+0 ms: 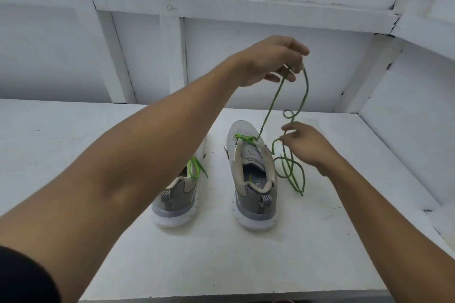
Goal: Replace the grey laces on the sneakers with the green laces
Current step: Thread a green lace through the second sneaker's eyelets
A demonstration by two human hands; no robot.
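a: white table (221, 253) first, speckled. what's on it?
b: two shoes, heels toward us. left shoe (177, 194) sits at 9 o'clock of right shoe (253, 174), green already on it.
a: which step?
b: threading, i'd judge. lace (270, 106) is through right shoe's lowest eyelets only. right hand (307, 147), at its 3 o'clock, pinches a strand; left hand (273, 61), raised at 12, pinches the loop.
a: next?
b: find the tip, clear the tangled slack, feed the next eyelet. white panelled wall (209, 61) behind.
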